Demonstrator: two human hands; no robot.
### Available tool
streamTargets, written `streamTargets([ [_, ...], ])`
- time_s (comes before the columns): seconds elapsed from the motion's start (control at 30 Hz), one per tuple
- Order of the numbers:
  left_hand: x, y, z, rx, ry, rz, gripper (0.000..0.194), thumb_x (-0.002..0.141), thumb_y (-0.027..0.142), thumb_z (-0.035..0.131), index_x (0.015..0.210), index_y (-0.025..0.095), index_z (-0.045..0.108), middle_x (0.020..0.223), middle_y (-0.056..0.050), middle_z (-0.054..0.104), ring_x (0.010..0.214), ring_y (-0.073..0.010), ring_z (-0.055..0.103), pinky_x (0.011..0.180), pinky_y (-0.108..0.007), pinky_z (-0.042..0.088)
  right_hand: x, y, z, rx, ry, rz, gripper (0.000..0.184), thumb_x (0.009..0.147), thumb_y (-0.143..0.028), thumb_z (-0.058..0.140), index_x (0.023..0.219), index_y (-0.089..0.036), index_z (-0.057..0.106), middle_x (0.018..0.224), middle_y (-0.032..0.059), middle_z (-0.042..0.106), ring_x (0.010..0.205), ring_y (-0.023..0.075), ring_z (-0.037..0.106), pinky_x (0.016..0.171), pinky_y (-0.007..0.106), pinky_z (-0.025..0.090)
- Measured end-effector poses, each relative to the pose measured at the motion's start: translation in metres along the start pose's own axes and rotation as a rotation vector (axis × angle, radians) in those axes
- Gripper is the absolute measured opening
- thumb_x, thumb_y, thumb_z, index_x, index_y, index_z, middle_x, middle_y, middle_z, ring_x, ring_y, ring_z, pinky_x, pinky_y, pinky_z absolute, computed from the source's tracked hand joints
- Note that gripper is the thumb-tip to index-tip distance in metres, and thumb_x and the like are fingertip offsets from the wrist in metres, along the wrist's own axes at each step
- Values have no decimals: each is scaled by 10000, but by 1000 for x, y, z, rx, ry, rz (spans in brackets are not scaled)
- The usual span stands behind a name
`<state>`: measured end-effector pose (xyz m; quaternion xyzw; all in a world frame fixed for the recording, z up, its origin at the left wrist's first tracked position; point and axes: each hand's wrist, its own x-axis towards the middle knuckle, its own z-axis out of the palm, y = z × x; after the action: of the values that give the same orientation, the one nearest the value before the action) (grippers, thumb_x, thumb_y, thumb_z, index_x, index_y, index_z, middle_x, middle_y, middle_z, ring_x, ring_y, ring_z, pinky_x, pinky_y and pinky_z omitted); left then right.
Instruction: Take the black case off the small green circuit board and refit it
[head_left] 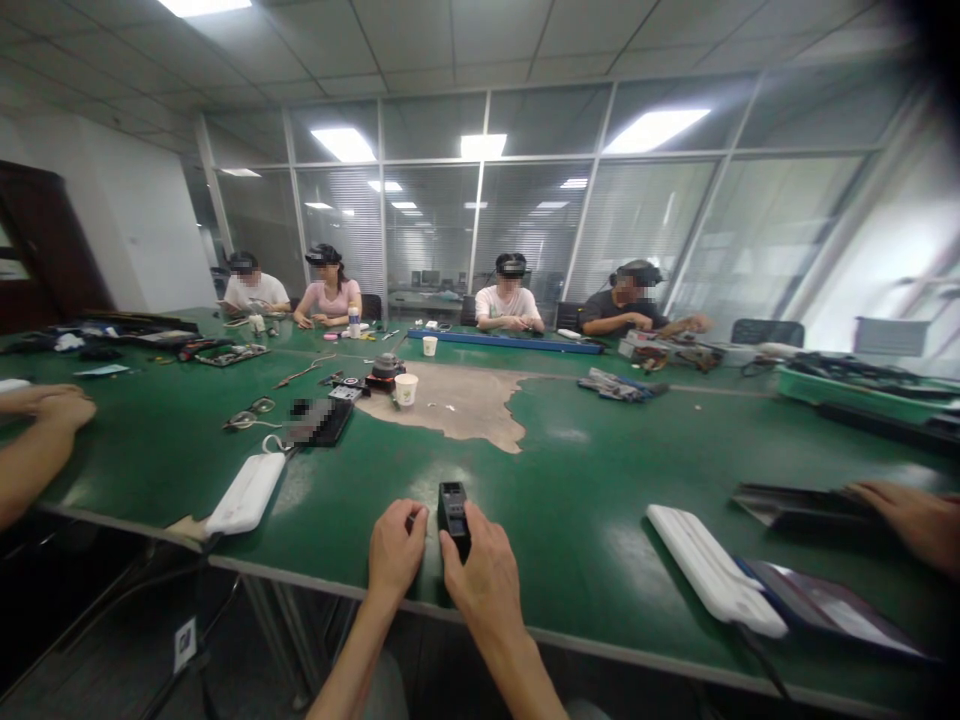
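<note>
My right hand [486, 572] is wrapped round a small black box-shaped device [452, 496] near the table's front edge, thumb on its near side and fingers along its right. Slots or recesses show on the device's upper face; what it is exactly I cannot make out. Just left of it, my left hand [396, 550] is closed, with thumb and fingertips pressed together. Whatever may be in that pinch is hidden or too small to name. A small gap separates this hand from the device.
The green table [570, 520] has a worn brown patch [480, 425] with a paper cup [406, 389]. White power banks [247, 492] lie to either side. Glasses [251, 413] sit at left, a green tray [840, 395] at right. Other people sit across; co-workers' hands [911, 515] flank me.
</note>
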<state>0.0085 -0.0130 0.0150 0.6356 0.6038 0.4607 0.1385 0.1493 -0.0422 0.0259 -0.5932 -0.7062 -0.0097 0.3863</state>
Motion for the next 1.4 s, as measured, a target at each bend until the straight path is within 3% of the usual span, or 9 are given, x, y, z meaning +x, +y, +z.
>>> streamTargets([
  [0.2,2,-3,2,-48,-23,36,288,862,292,479,1049,218,685,1075,-62,664,928,-160,625,864,-294,483,-8,8,3,-56,-2,-5,523,865,-409,536,1295,-111,532,1303,198,547,1152,325,535,951,468,434],
  [0.4,3,-2,2,9,-106,52,304,875,332,468,1033,232,708,1118,-59,655,1020,-180,608,928,-318,472,-6,6,6,16,-1,-30,590,882,-394,509,1391,-110,422,1320,194,537,1179,309,532,955,452,448],
  [0.53,3,1,1,48,-125,41,309,871,346,478,1040,230,709,1133,-64,647,1038,-190,598,943,-325,459,-2,5,8,98,2,-13,494,879,-301,500,1343,-133,489,1260,160,592,1134,277,573,954,422,462],
  [0.73,2,2,0,49,-116,50,299,878,355,476,1023,237,708,1101,-56,654,1017,-180,599,915,-306,461,25,5,-17,249,75,67,545,878,-400,505,1342,-115,495,1259,157,597,1153,267,569,983,411,443],
  [0.9,1,1,1,70,-126,47,276,866,326,486,995,239,715,1102,-50,652,1013,-173,599,920,-301,454,30,31,-30,199,151,157,575,858,-421,522,1341,-111,496,1294,148,576,1181,265,550,1023,409,410],
  [1.07,1,0,3,108,-151,52,283,815,249,502,1002,221,712,1136,-58,636,1049,-181,583,953,-312,442,8,57,-18,120,134,173,576,855,-406,511,1337,-90,495,1280,158,584,1170,272,557,1013,416,421],
  [1.23,-1,-3,3,120,-183,85,439,716,187,536,1136,184,660,1229,-82,596,1137,-208,540,1026,-326,404,-6,65,-6,92,110,169,558,862,-371,494,1334,-74,492,1280,167,579,1165,274,555,1005,418,427],
  [1.4,-4,-4,-2,132,-258,118,572,720,327,603,1268,167,571,1328,-99,527,1227,-237,476,1079,-357,363,-9,70,1,17,170,133,594,832,-397,544,1327,-73,498,1388,211,457,1250,320,455,1030,464,381],
])
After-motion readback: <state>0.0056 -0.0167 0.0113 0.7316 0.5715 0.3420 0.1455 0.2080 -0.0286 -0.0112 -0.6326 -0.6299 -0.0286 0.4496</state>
